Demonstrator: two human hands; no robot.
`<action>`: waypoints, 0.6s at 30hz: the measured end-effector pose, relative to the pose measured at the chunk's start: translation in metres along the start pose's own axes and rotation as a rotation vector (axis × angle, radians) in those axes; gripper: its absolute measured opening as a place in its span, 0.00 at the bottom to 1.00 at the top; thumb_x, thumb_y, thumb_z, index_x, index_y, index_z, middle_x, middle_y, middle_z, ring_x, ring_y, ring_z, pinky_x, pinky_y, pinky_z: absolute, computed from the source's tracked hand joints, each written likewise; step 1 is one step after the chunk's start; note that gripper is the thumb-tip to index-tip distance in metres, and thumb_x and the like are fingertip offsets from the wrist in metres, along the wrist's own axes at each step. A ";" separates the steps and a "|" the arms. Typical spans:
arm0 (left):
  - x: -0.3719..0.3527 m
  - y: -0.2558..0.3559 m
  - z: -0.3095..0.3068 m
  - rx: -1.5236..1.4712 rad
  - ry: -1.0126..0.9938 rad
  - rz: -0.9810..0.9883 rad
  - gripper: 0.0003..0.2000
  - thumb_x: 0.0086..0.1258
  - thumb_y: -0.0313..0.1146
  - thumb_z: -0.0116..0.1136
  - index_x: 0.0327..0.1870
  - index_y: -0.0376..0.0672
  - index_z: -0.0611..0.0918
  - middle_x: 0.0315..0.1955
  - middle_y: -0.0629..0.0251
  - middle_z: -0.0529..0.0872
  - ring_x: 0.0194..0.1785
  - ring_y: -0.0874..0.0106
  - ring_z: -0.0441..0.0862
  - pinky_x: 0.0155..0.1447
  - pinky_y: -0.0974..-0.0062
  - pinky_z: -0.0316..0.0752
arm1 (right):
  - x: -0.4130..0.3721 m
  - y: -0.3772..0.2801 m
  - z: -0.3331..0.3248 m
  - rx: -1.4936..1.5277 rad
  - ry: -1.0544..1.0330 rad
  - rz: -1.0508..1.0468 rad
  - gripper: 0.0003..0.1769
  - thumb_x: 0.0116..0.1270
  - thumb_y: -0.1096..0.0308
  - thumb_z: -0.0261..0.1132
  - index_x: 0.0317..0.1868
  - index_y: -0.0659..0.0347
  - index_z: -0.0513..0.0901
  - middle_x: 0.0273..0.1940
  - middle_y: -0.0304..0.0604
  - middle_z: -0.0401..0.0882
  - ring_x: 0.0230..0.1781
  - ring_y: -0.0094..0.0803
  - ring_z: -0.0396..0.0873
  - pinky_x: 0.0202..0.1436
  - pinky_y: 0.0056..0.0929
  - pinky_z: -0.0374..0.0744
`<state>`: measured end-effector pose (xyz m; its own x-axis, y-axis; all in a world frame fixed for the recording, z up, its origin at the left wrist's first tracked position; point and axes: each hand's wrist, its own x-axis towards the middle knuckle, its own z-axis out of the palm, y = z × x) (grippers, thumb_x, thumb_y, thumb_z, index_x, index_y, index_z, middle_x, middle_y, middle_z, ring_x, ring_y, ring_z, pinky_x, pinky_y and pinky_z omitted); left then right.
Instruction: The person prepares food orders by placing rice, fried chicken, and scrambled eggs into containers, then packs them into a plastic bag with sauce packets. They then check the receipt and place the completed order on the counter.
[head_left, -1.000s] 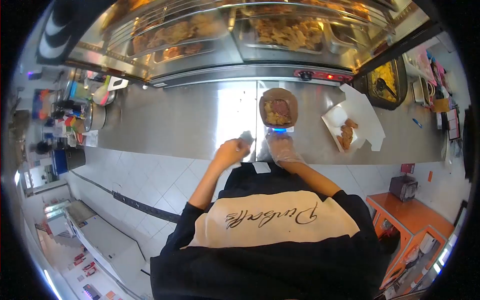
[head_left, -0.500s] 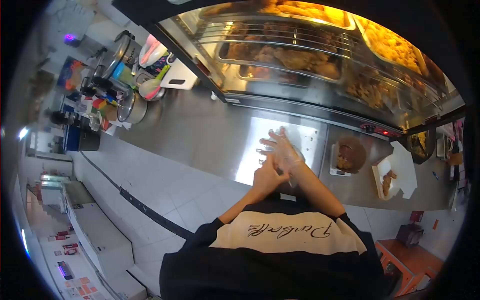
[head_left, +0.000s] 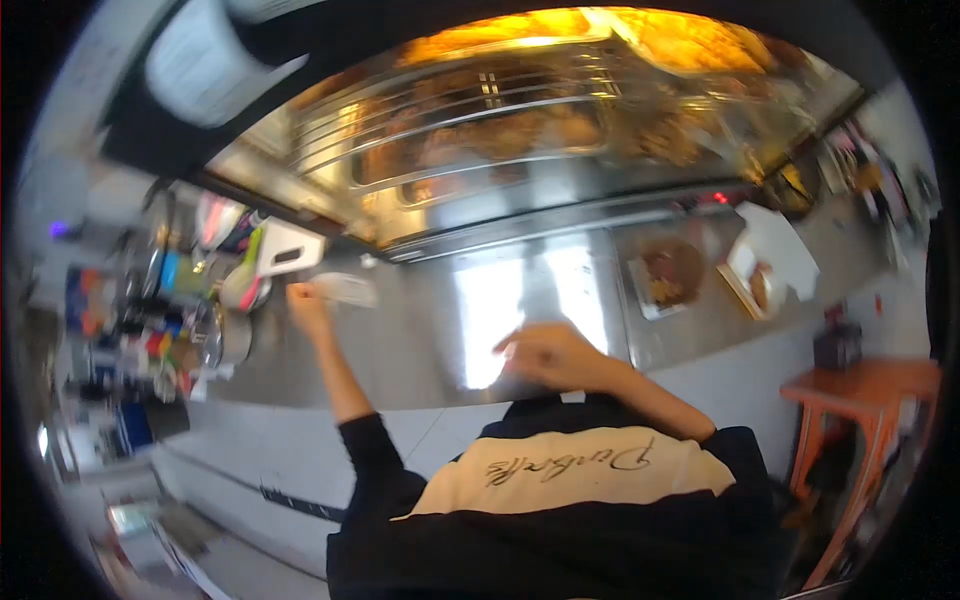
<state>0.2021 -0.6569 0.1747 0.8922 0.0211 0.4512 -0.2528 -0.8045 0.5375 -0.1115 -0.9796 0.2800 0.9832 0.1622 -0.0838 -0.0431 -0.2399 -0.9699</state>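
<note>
My left hand (head_left: 298, 300) is stretched out to the left over the counter, fingers pinched shut on one thin plastic glove (head_left: 342, 289), which trails from my fingertips towards the right; it looks pale, see-through and crumpled, limp rather than stiff, though the blur hides its finer shape. My right hand (head_left: 548, 355) is bare and sits low near my chest above the counter's front edge, well apart from the left hand; it is too smeared for me to tell whether the fingers are spread or curled, and I see nothing in it. Both hands are over one stainless steel counter (head_left: 440, 330), which shines with a bright patch between them. Further right on it stands one round bowl of brown food (head_left: 672, 274) on a flat square base, and just beside that one open white takeaway box (head_left: 775, 250) with fried pieces inside. Behind runs one glass-fronted warming case (head_left: 520, 120) lit orange, and at the far left a huddle of pots and containers (head_left: 200, 300) too blurred to count
</note>
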 end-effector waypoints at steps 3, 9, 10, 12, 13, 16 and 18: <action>0.089 -0.066 0.052 0.206 -0.041 -0.131 0.13 0.61 0.42 0.58 0.32 0.41 0.79 0.30 0.53 0.84 0.36 0.53 0.82 0.39 0.58 0.74 | -0.043 0.073 -0.057 -0.602 1.199 -0.168 0.09 0.59 0.75 0.61 0.42 0.63 0.79 0.37 0.47 0.78 0.39 0.39 0.76 0.44 0.32 0.72; 0.160 -0.111 0.097 0.175 -0.246 -0.396 0.22 0.64 0.50 0.49 0.37 0.36 0.79 0.23 0.55 0.81 0.26 0.58 0.77 0.28 0.60 0.71 | -0.151 0.202 -0.137 -0.095 1.117 0.572 0.22 0.62 0.62 0.63 0.55 0.64 0.74 0.46 0.52 0.79 0.43 0.50 0.77 0.48 0.40 0.75; 0.151 -0.093 0.092 0.098 -0.123 -0.509 0.22 0.64 0.50 0.48 0.38 0.36 0.79 0.23 0.56 0.80 0.25 0.58 0.77 0.27 0.61 0.71 | -0.153 0.202 -0.144 0.068 1.030 0.649 0.22 0.63 0.60 0.62 0.54 0.64 0.75 0.46 0.55 0.79 0.44 0.50 0.79 0.46 0.41 0.77; 0.121 -0.057 0.083 -0.173 0.187 -0.722 0.23 0.64 0.51 0.47 0.38 0.35 0.79 0.22 0.56 0.79 0.24 0.59 0.76 0.24 0.61 0.69 | -0.154 0.212 -0.155 0.142 0.888 0.752 0.21 0.63 0.59 0.61 0.51 0.65 0.77 0.41 0.55 0.80 0.39 0.45 0.80 0.40 0.40 0.78; 0.096 -0.040 0.080 -0.353 0.276 -0.793 0.23 0.64 0.51 0.47 0.39 0.35 0.79 0.22 0.57 0.79 0.24 0.60 0.75 0.23 0.62 0.69 | -0.154 0.231 -0.162 0.049 0.845 0.776 0.20 0.64 0.59 0.61 0.50 0.66 0.78 0.37 0.53 0.81 0.34 0.40 0.81 0.36 0.38 0.79; -0.022 -0.008 0.083 -0.669 -0.280 -0.977 0.28 0.61 0.63 0.38 0.35 0.44 0.75 0.20 0.64 0.75 0.16 0.69 0.67 0.16 0.71 0.61 | -0.154 0.283 -0.175 -0.232 0.756 0.622 0.17 0.64 0.63 0.60 0.45 0.69 0.80 0.30 0.48 0.81 0.28 0.34 0.82 0.32 0.32 0.80; -0.116 0.042 0.088 -1.194 -0.790 -1.078 0.25 0.60 0.63 0.42 0.31 0.48 0.74 0.20 0.69 0.72 0.20 0.74 0.67 0.19 0.77 0.61 | -0.169 0.275 -0.177 0.052 0.729 0.551 0.16 0.64 0.66 0.59 0.46 0.71 0.79 0.31 0.47 0.81 0.29 0.34 0.82 0.32 0.32 0.80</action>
<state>0.1213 -0.7449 0.0824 0.6888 -0.3547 -0.6323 0.7165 0.2000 0.6683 -0.2580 -1.2423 0.0675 0.6890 -0.6111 -0.3896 -0.5297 -0.0578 -0.8462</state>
